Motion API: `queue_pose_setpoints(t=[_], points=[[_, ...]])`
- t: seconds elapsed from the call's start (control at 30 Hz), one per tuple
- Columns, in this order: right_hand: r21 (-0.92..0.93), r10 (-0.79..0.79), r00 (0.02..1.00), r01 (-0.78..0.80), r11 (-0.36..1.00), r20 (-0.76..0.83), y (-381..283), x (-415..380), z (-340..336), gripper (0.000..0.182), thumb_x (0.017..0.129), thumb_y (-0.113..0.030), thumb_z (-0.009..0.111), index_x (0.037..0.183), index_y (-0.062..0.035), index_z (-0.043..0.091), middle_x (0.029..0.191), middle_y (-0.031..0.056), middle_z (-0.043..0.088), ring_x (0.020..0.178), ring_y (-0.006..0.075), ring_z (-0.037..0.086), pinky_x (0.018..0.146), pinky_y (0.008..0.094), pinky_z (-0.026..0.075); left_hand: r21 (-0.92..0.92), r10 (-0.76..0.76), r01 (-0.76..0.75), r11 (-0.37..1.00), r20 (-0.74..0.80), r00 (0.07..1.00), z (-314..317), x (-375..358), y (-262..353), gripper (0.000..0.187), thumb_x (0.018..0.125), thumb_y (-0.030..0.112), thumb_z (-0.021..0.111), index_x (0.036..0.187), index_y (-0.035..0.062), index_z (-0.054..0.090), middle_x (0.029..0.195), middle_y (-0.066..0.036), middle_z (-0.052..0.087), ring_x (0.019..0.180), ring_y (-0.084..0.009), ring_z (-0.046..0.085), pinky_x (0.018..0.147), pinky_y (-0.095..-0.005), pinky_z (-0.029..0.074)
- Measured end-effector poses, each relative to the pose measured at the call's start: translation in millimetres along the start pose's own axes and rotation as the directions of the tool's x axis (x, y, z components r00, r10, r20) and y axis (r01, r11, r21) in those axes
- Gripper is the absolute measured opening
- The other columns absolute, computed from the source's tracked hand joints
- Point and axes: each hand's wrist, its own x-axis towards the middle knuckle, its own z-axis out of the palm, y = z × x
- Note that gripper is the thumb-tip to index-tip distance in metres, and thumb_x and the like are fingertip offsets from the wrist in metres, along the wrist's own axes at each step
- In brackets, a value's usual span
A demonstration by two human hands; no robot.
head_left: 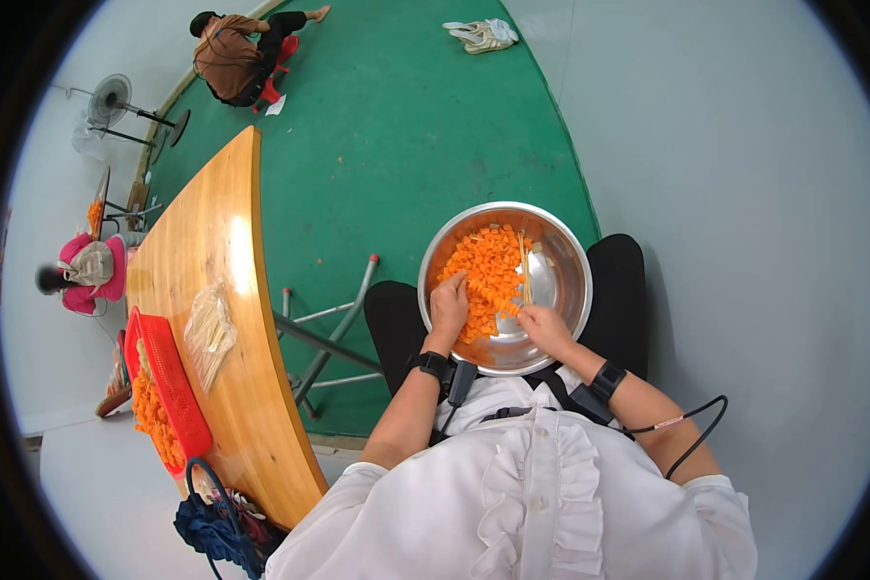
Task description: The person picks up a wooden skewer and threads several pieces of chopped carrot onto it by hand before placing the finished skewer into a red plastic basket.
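A steel bowl [575, 280] rests on my lap, with many diced carrot pieces [488, 256] heaped mostly on its left side. Several thin bamboo skewers [525, 266] lie among them toward the right. My left hand [448, 307] is inside the bowl over the carrots, fingers closed; what they pinch is hidden. At the bowl's near right, my right hand [548, 331] is closed on the end of a carrot skewer [506, 307], whose row of orange cubes points toward my left hand. The stick itself is mostly covered.
To the left stands a wooden table [222, 193] with a plastic bag of skewers [210, 333] and a red basket [179, 387] of carrots. Folding metal legs [333, 333] reach near my knee. Two people sit farther off. Shoes [481, 36] and a fan [111, 97] stand beyond.
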Motion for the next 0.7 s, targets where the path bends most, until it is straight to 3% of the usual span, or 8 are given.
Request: queue_pose_setpoints(t=[0.1,0.2,0.3,0.5,0.57,0.7], points=[[0.213,0.130,0.988,-0.145,0.966,0.086,-1.0,2.3,-3.1,0.023,0.082,-0.017,0.048,0.072,0.0010,0.058,0.061,0.0069,0.057,0.059,0.0176,0.055,0.056,0.0311,0.041,0.003,0.016,-0.016,1.000,-0.006,1.000,-0.1,-0.7,2.0,0.019,0.080,0.005,0.053,0.096,-0.0013,0.062,0.088,-0.021,0.062,0.082,-0.0319,0.061,0.073,-0.0342,0.049],[0.326,0.255,0.952,-0.298,0.897,0.169,-1.6,4.2,-5.4,0.023,0.082,-0.016,0.048,0.071,0.0003,0.059,0.064,0.0054,0.058,0.062,0.0150,0.054,0.059,0.0290,0.042,0.020,0.044,-0.044,0.999,0.005,0.999,-0.4,-1.0,2.6,0.019,0.080,0.003,0.053,0.095,-0.0019,0.062,0.089,-0.021,0.062,0.083,-0.0322,0.061,0.074,-0.0345,0.049],[0.134,0.073,0.993,-0.085,0.987,0.089,-0.2,1.8,-4.7,0.023,0.082,-0.017,0.048,0.072,0.0006,0.059,0.066,0.0069,0.058,0.062,0.0154,0.054,0.060,0.0294,0.042,0.034,0.074,-0.074,0.997,0.021,0.997,0.1,-0.9,1.2,0.019,0.079,0.002,0.052,0.095,-0.0028,0.062,0.089,-0.022,0.061,0.084,-0.0328,0.061,0.074,-0.0348,0.048],[-0.056,0.033,0.999,-0.031,0.998,0.031,-1.4,0.4,-2.9,0.024,0.084,-0.017,0.046,0.075,0.0014,0.058,0.068,0.0118,0.059,0.064,0.0173,0.057,0.061,0.0313,0.043,0.040,0.137,-0.140,0.989,0.069,0.988,0.3,-0.9,0.1,0.021,0.080,0.002,0.050,0.098,-0.0032,0.061,0.089,-0.022,0.061,0.084,-0.0334,0.060,0.074,-0.0354,0.048],[-0.044,0.028,0.999,-0.027,0.999,0.021,-4.3,0.1,-4.1,0.024,0.083,-0.017,0.046,0.075,0.0013,0.058,0.068,0.0125,0.059,0.065,0.0178,0.057,0.061,0.0314,0.043,0.051,0.129,-0.133,0.990,0.073,0.989,-0.3,-1.5,1.9,0.022,0.081,0.002,0.049,0.099,-0.0033,0.060,0.088,-0.022,0.061,0.083,-0.0321,0.061,0.073,-0.0344,0.048],[0.069,0.072,0.997,-0.070,0.995,-0.021,-4.7,0.0,-3.9,0.024,0.084,-0.017,0.046,0.076,0.0014,0.058,0.065,0.0108,0.058,0.063,0.0160,0.056,0.059,0.0304,0.042,-0.087,-0.045,0.054,0.995,0.105,0.993,-0.7,-2.3,3.0,0.024,0.082,0.003,0.049,0.103,-0.0033,0.058,0.087,-0.020,0.063,0.082,-0.0287,0.062,0.072,-0.0313,0.048]])
